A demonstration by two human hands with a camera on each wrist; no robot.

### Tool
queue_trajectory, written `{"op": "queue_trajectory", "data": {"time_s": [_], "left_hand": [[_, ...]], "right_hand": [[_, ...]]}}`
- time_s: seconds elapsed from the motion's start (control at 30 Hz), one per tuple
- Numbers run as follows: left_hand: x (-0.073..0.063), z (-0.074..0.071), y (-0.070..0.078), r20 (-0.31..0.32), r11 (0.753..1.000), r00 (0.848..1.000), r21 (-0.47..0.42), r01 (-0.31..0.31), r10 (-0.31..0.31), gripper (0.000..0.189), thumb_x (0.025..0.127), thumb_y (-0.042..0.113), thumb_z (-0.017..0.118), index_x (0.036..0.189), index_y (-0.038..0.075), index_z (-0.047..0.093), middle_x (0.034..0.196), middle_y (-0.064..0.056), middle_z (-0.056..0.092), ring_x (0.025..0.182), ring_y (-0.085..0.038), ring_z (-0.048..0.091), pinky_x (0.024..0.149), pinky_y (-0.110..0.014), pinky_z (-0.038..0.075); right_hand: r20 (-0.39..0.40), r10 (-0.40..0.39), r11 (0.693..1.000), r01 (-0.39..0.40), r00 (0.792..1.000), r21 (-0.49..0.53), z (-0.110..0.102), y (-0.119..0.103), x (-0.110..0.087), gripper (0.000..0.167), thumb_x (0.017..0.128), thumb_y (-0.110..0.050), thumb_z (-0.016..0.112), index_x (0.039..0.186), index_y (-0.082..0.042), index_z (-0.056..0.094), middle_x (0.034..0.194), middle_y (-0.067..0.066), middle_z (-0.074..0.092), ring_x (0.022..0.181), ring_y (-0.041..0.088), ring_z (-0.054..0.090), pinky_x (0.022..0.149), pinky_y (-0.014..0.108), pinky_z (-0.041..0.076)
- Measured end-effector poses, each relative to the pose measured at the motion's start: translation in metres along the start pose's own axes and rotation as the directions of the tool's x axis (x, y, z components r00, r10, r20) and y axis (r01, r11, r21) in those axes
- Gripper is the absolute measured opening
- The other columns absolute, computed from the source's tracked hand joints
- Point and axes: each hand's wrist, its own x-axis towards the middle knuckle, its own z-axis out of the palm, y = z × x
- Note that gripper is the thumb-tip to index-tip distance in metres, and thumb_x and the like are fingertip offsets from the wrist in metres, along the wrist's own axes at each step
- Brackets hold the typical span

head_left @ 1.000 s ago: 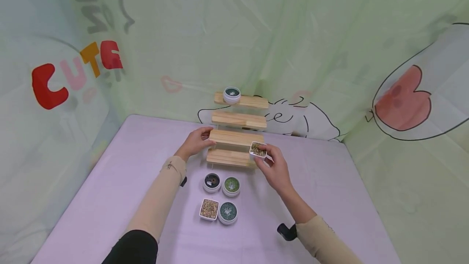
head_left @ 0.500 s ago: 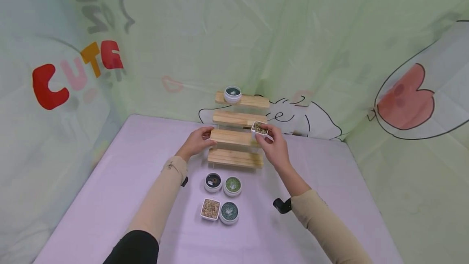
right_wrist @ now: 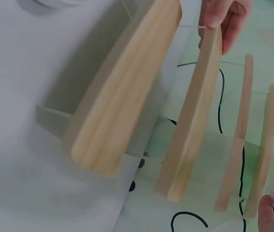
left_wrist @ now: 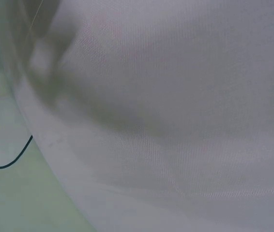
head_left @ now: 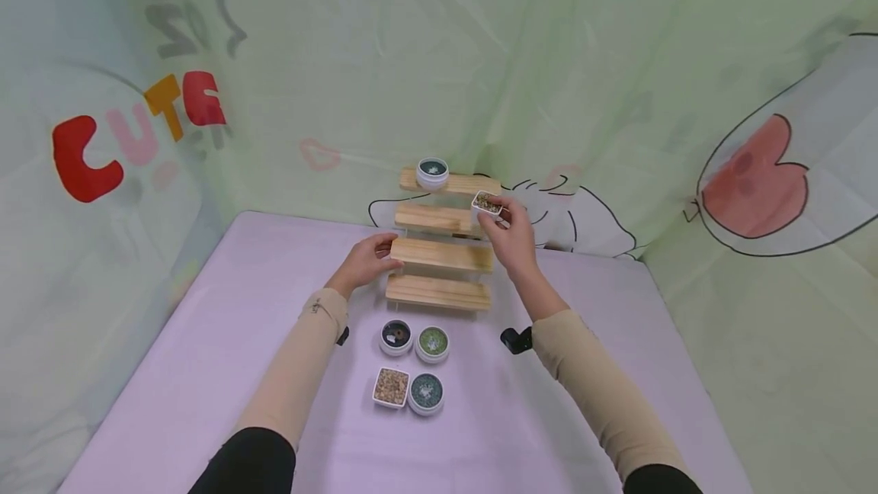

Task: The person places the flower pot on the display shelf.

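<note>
A stepped display stand with several wooden boards (head_left: 439,292) on clear side panels stands on the table. My left hand (head_left: 363,261) grips the left end of its second board from the bottom; the right wrist view shows the thumb (right_wrist: 214,18) on top and fingers beneath. Between thumb and fingers, my right hand (head_left: 514,238) holds a small square white pot (head_left: 485,206) of brownish gravel. The pot is at the right end of the stand, overlapping the upper two boards in the head view. A round white pot (head_left: 432,175) with a dark green top sits at the left of the top board.
In front of the stand are a black-topped round pot (head_left: 395,336), a green-topped one (head_left: 432,343), a dark green one (head_left: 426,393) and a square gravel pot (head_left: 391,387). They stand on a lilac tablecloth (head_left: 583,372). A printed curtain (head_left: 357,59) hangs behind.
My right hand has carried the square pot up and back, from beside the bottom board to the height of the upper boards. My left hand has kept its grip on the stand.
</note>
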Motion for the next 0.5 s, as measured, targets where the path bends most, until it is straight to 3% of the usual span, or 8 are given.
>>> {"op": "queue_trajectory", "data": {"time_s": [0.5], "left_hand": [[0.002, 0.0, -0.003, 0.002, 1.0, 1.0, 0.008, 0.007, -0.007, 0.069, 0.087, 0.015, 0.076, 0.144, -0.003, 0.042, 0.143, -0.02, 0.048, 0.129, -0.031, 0.05, 0.11, -0.035, 0.043]], "right_hand": [[-0.063, 0.05, 0.999, -0.051, 0.997, -0.007, 0.009, -0.015, 0.035, 0.038, 0.092, -0.019, 0.067, 0.125, -0.004, 0.058, 0.134, 0.012, 0.048, 0.116, 0.022, 0.053, 0.096, 0.032, 0.053]]}}
